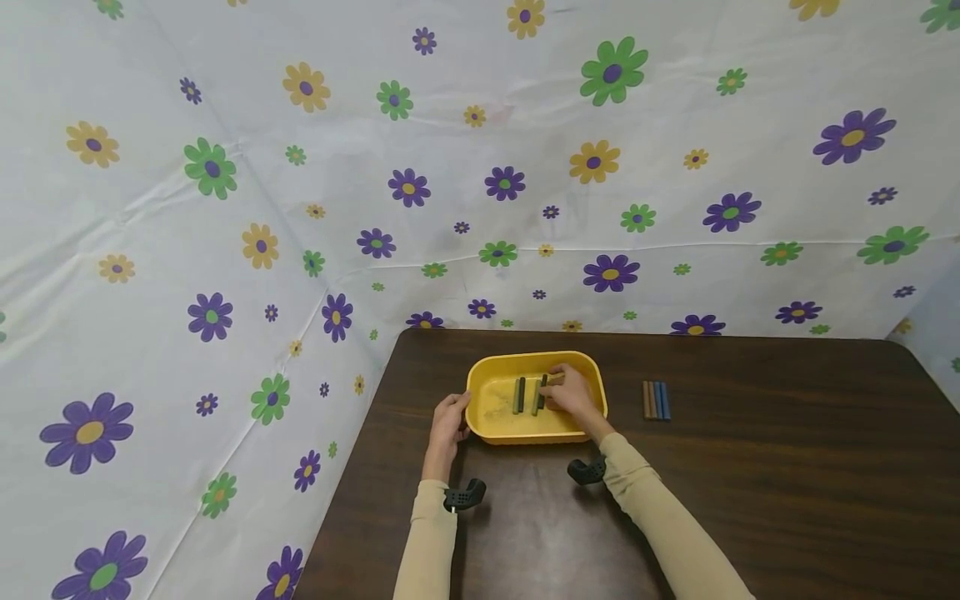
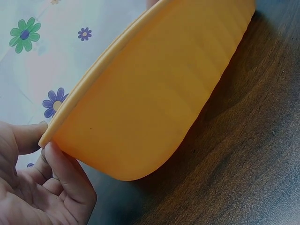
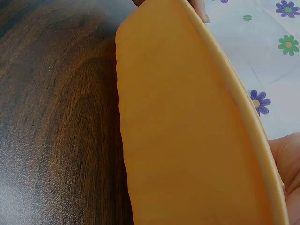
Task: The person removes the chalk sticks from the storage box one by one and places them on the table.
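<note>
A yellow plastic tub [image 1: 495,433] stands on the dark table. My left hand [image 1: 447,421] grips its left end; in the left wrist view the thumb and fingers pinch the rim [image 2: 61,119]. My right hand [image 1: 572,393] reaches over the right side into the tub, its fingertips on a dark chalk stick [image 1: 542,402]. Beside that lies an olive chalk stick [image 1: 536,398]. Farther left on the tub floor are another olive stick [image 1: 516,397] and a dark stick [image 1: 521,395], side by side. In the right wrist view the tub wall [image 3: 183,117] hides the right fingertips.
To the right of the tub, brown chalk sticks [image 1: 649,400] and blue chalk sticks [image 1: 662,400] lie in a close row on the table [image 1: 787,467]. A flower-patterned sheet [image 1: 480,167] hangs behind the table and along its left side.
</note>
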A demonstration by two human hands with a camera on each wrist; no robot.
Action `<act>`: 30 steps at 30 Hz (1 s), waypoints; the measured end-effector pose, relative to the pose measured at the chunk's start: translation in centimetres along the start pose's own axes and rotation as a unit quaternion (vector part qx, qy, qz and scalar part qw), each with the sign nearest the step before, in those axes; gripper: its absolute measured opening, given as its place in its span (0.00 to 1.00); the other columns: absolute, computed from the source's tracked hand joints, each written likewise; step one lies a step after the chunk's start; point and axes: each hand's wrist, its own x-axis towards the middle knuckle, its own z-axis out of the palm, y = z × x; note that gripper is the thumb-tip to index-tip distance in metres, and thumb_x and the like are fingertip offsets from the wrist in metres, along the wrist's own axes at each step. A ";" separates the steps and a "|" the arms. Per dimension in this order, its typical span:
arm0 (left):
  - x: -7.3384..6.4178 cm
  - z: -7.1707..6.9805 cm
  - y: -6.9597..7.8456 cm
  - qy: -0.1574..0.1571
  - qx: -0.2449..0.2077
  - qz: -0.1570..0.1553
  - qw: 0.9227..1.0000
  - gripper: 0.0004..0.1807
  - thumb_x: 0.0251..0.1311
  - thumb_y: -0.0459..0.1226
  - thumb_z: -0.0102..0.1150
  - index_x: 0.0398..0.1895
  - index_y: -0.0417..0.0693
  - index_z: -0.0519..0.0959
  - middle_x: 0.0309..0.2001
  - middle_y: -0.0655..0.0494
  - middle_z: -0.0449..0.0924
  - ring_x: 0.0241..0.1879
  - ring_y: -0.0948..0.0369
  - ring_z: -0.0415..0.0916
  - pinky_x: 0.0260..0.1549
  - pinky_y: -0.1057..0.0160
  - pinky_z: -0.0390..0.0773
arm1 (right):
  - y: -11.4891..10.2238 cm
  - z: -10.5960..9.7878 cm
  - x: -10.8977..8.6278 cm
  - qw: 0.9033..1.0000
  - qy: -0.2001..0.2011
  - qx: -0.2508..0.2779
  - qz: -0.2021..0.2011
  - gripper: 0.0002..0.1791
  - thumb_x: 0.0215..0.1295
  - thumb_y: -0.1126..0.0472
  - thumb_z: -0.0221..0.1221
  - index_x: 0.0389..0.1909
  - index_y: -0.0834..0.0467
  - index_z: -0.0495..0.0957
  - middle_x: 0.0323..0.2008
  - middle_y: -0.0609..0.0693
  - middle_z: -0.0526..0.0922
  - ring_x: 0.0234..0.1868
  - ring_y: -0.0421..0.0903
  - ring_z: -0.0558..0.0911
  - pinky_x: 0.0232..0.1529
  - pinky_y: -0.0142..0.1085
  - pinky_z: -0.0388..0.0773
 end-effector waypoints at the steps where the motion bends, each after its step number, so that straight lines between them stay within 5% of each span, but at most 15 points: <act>1: 0.0 0.0 0.0 0.000 -0.001 0.001 1.000 0.22 0.77 0.47 0.57 0.51 0.32 0.76 0.30 0.53 0.72 0.24 0.63 0.65 0.24 0.67 0.69 | 0.0 0.0 0.0 1.000 -0.004 -0.001 -0.003 0.27 0.70 0.69 0.63 0.66 0.71 0.68 0.57 0.73 0.78 0.48 0.64 0.84 0.42 0.46 0.85; 14: -0.3 0.2 0.1 0.012 -0.002 0.000 1.000 0.21 0.77 0.44 0.56 0.51 0.31 0.76 0.30 0.52 0.71 0.23 0.64 0.66 0.23 0.68 0.70 | 0.1 0.4 0.5 1.000 -0.028 0.011 -0.006 0.30 0.71 0.71 0.61 0.71 0.72 0.64 0.60 0.75 0.74 0.50 0.67 0.84 0.44 0.49 0.85; 22: 0.0 0.2 -0.3 0.008 0.001 -0.003 1.000 0.21 0.77 0.45 0.57 0.50 0.31 0.77 0.32 0.52 0.73 0.24 0.63 0.68 0.23 0.68 0.71 | 0.7 1.3 1.1 0.990 0.002 -0.128 -0.066 0.31 0.65 0.68 0.66 0.66 0.73 0.68 0.57 0.71 0.78 0.56 0.65 0.80 0.51 0.54 0.80; 30: -0.1 0.1 -0.1 0.011 0.002 0.000 1.000 0.21 0.77 0.45 0.57 0.51 0.31 0.77 0.32 0.51 0.73 0.25 0.63 0.68 0.23 0.68 0.71 | 0.5 1.7 1.3 0.979 0.002 -0.180 -0.090 0.33 0.58 0.69 0.71 0.63 0.74 0.71 0.50 0.70 0.78 0.52 0.65 0.78 0.50 0.55 0.78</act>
